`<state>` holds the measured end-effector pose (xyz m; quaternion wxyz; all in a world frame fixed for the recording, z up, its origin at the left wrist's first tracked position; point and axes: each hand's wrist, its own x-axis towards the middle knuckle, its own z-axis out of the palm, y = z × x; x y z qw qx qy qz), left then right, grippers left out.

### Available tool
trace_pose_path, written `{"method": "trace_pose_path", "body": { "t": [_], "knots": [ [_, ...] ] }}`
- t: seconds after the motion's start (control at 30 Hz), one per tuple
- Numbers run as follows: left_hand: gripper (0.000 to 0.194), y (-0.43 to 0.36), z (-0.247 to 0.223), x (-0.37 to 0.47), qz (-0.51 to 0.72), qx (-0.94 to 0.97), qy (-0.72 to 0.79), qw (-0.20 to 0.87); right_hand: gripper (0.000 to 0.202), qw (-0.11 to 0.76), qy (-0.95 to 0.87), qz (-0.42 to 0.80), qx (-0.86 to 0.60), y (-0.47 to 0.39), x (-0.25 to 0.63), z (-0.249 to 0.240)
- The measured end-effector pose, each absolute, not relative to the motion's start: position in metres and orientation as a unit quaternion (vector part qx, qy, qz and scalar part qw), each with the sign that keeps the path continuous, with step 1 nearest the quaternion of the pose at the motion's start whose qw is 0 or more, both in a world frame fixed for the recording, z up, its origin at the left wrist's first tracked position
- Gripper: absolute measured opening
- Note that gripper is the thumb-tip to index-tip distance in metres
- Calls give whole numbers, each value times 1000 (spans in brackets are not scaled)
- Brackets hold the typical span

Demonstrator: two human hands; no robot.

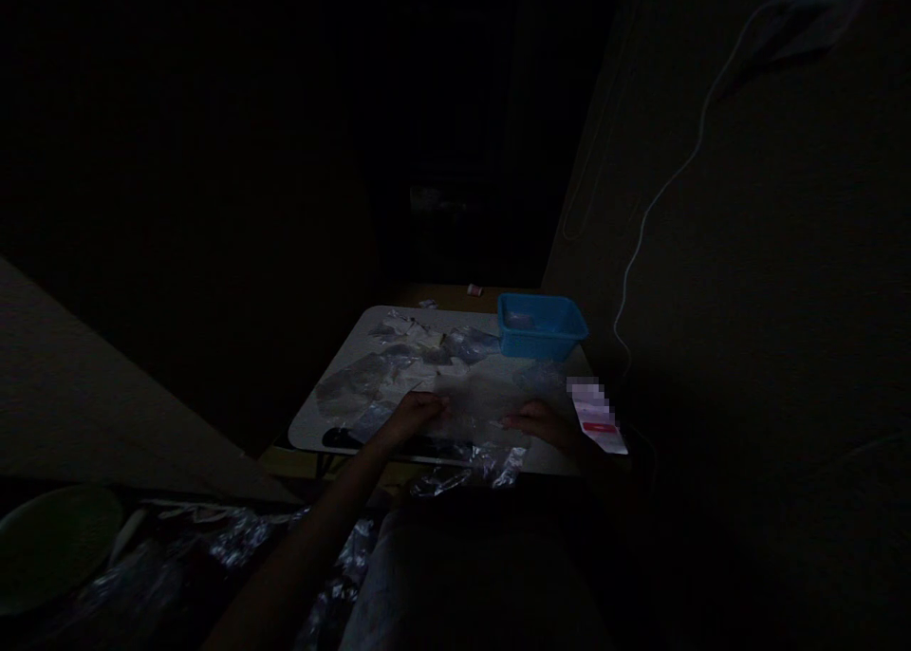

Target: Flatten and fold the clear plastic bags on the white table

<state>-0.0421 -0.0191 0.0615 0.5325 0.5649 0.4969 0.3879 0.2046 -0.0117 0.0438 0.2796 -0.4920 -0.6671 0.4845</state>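
Left hand [425, 408], right hand [535, 420]: pinched on plastic sheet [473, 406] | could tear or slip | cause: uneven pull, dim light

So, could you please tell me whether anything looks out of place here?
Yes: crumpled plastic juts past the near edge of the table, where it might slip off; more seems strewn at lower left. Darkness hides finer detail.
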Motion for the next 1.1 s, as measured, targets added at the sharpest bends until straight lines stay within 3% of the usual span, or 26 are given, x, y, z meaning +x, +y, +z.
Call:
{"method": "trace_pose_path", "body": {
  "t": [0.27, 0.53, 0.6, 0.7, 0.9, 1.1],
  "knots": [
    [19, 20, 90, -41, 399, 578, 526, 480, 27, 342, -633, 479, -502, 20, 196, 66],
    [22, 38, 141, -32, 527, 610, 461, 371, 29, 503, -629, 364, -469, 38, 195, 108],
    [18, 23, 130, -36, 536, 652, 424, 329, 22, 497, -666, 318, -456, 28, 201, 100],
    [16, -3, 94, -44, 459, 732, 409, 295, 29, 446, -704, 333, -442, 8, 213, 73],
    [27, -34, 26, -48, 292, 839, 382, 253, 39, 397, -709, 379, -443, -21, 222, 17],
    [45, -44, 14, -51, 253, 866, 352, 250, 40, 400, -699, 352, -477, -31, 215, -2]
  ]
}}
